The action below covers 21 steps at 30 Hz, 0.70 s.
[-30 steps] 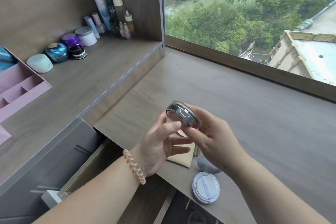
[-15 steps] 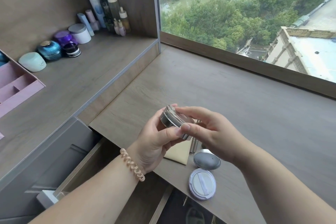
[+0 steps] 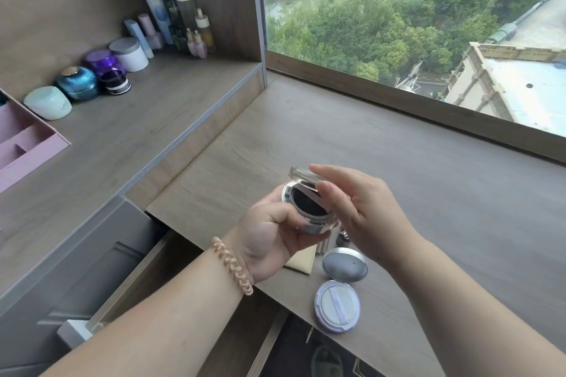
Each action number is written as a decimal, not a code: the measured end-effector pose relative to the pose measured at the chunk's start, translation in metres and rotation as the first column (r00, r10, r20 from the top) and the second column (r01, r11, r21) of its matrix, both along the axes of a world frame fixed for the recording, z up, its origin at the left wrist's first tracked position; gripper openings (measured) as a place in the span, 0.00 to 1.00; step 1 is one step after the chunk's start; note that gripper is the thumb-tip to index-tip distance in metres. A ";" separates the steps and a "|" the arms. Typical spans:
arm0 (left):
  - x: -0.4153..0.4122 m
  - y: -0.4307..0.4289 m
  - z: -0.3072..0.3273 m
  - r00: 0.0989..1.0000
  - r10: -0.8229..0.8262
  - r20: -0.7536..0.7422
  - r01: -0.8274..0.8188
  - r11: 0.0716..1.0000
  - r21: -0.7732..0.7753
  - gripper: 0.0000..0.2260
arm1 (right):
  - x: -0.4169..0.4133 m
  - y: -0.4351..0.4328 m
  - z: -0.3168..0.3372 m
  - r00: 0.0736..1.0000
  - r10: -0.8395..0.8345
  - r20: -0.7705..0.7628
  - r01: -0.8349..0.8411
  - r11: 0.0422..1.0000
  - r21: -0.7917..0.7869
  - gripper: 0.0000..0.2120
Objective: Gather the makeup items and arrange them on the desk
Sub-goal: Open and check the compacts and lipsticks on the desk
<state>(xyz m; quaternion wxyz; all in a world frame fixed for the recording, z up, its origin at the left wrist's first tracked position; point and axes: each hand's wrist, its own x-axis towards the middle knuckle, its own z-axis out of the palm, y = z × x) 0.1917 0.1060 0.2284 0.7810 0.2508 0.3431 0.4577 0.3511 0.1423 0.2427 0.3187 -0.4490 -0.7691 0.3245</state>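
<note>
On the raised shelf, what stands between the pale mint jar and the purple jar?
The blue ribbed jar stands between the mint jar and the purple jar, in the head view; a small black jar sits beside it.

The compact (image 3: 337, 300) lies opened at the near edge of the bench (image 3: 428, 193). A folded cloth (image 3: 301, 262) lies just left of it, and small tubes (image 3: 324, 243) stand just behind it. Above and behind it is the powder case (image 3: 309, 208), between the left hand (image 3: 269, 236) and the right hand (image 3: 364, 214). Left of the compact and lower, a drawer (image 3: 144, 278) stands open. Further left is a raised shelf (image 3: 137, 138), with jars (image 3: 128, 53) and bottles (image 3: 183, 6) along its back wall and a tray (image 3: 27, 144) at its left end. The window (image 3: 398, 24) lies far behind.
</note>
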 end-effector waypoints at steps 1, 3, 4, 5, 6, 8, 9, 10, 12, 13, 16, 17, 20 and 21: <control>0.000 0.000 -0.002 1.000 -0.017 -0.006 0.017 1.000 -0.016 0.29 | 0.003 0.002 0.002 0.999 -0.034 -0.005 0.034 0.999 0.005 0.25; 0.004 -0.002 -0.004 0.999 -0.037 -0.019 0.037 0.999 -0.040 0.31 | 0.010 0.007 0.005 0.995 -0.100 -0.025 0.101 0.995 0.027 0.24; 0.008 -0.003 -0.005 0.999 -0.041 -0.024 0.040 0.998 -0.048 0.31 | 0.013 0.010 0.005 0.992 -0.123 -0.032 0.124 0.992 0.033 0.24; 0.013 -0.003 -0.005 0.999 -0.040 -0.021 0.039 0.998 -0.056 0.31 | 0.017 0.012 0.006 0.990 -0.134 -0.037 0.135 0.990 0.025 0.24; 0.017 -0.003 -0.004 0.999 -0.032 -0.015 0.031 0.997 -0.067 0.31 | 0.019 0.014 0.006 0.991 -0.129 -0.037 0.129 0.992 0.004 0.24; 0.025 0.000 -0.003 1.000 -0.013 -0.019 0.011 0.996 -0.089 0.32 | 0.023 0.016 0.004 0.995 -0.101 -0.024 0.100 0.994 -0.054 0.25; 0.028 0.001 -0.003 1.000 -0.005 -0.030 0.002 0.995 -0.097 0.32 | 0.025 0.016 0.003 0.995 -0.093 -0.034 0.090 0.992 -0.083 0.26; 0.031 0.002 -0.004 0.999 0.002 -0.042 -0.006 0.994 -0.105 0.33 | 0.027 0.015 0.001 0.993 -0.097 -0.063 0.089 0.989 -0.114 0.25; 0.039 0.004 -0.006 0.998 0.011 -0.062 -0.019 0.992 -0.128 0.34 | 0.032 0.015 -0.002 0.981 -0.134 -0.140 0.109 0.980 -0.169 0.22; 0.043 0.005 -0.008 0.997 0.013 -0.072 -0.023 0.990 -0.142 0.35 | 0.036 0.015 -0.004 0.974 -0.155 -0.168 0.122 0.975 -0.188 0.21; 0.056 0.006 -0.010 0.996 0.023 -0.084 -0.037 0.983 -0.177 0.34 | 0.047 0.016 -0.010 0.953 -0.185 -0.240 0.114 0.953 -0.282 0.22; 0.061 0.007 -0.010 0.996 0.024 -0.084 -0.039 0.982 -0.185 0.34 | 0.051 0.016 -0.012 0.939 -0.199 -0.282 0.099 0.938 -0.331 0.22; 0.074 0.010 -0.013 0.995 0.010 -0.102 -0.030 0.979 -0.199 0.33 | 0.064 0.016 -0.015 0.901 -0.267 -0.342 0.101 0.896 -0.433 0.19; 0.079 0.011 -0.014 0.993 -0.003 -0.118 -0.021 0.980 -0.200 0.33 | 0.069 0.017 -0.016 0.888 -0.296 -0.352 0.115 0.884 -0.454 0.19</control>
